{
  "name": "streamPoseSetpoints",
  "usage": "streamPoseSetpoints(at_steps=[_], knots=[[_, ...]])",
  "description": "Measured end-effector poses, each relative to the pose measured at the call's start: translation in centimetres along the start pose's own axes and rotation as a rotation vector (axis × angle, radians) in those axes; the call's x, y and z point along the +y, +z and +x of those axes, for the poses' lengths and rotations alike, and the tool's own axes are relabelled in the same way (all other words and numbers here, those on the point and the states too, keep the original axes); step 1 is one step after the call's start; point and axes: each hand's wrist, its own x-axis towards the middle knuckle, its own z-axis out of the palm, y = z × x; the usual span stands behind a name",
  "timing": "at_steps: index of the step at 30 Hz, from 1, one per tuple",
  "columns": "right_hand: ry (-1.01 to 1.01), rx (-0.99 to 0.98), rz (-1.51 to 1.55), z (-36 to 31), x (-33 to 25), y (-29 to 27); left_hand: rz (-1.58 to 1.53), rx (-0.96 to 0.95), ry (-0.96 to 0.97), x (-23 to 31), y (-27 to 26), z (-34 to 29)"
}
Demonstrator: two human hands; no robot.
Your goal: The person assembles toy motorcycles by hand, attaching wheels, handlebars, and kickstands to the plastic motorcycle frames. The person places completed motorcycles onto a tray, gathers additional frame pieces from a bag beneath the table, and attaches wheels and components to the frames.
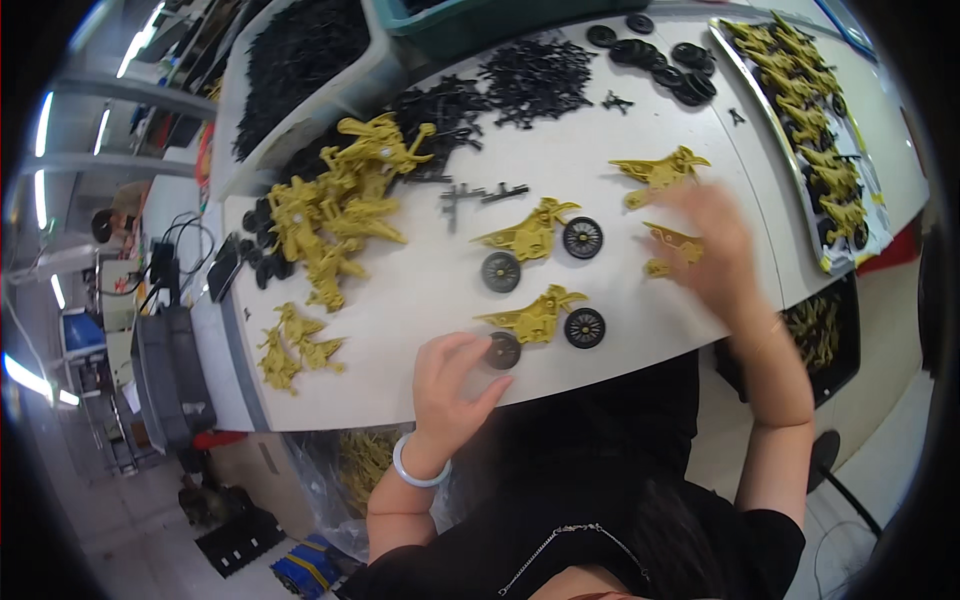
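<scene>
My left hand (447, 388) lies at the table's near edge, thumb and fingers apart. Its fingertips touch or nearly touch a black toy wheel (504, 351). Beside that wheel lie a yellow toy motorcycle body (530, 318) and another black wheel (584, 327). Just beyond is a similar group: a yellow body (533, 238), a dark wheel (501, 271) and a black wheel (583, 238). My right hand (712, 250), smeared by motion, is over a yellow body (672, 247), partly covering it. Another yellow body (660, 172) lies just beyond; whether the hand holds anything is hidden.
Heaped yellow parts (335, 210) lie left, with a smaller yellow group (297, 345) nearer. Small black parts (535, 80) and loose wheels (655, 62) are at the back. A tray (733, 60) of assembled pieces stands right. A bin (375, 60) and phone (224, 268) sit left.
</scene>
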Motion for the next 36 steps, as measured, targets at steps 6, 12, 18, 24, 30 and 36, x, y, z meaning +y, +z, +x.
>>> streamPoseSetpoints(at_steps=[6,12,18,24,30,36], knots=[[0.272,0.046,-0.315,5.5,16.2,-4.2,0.278,0.395,-0.021,-6.7,-5.2,3.5],[0.340,-0.049,-0.229,5.1,22.1,-2.7,0.568,0.510,-0.193,-19.3,-13.7,5.3],[0.263,-0.048,-0.285,5.4,20.9,-4.4,0.423,0.207,-0.166,-25.5,-12.8,8.1],[0.269,0.125,-0.107,3.9,12.1,-5.8,0.350,0.489,-0.246,-25.9,-15.0,6.9],[0.283,-0.204,0.137,-0.8,3.0,-6.9,-0.101,0.340,-0.099,-11.3,-9.6,8.8],[0.315,-0.156,0.006,-0.1,4.6,-6.5,-0.274,-0.152,0.287,2.8,-0.1,12.8]])
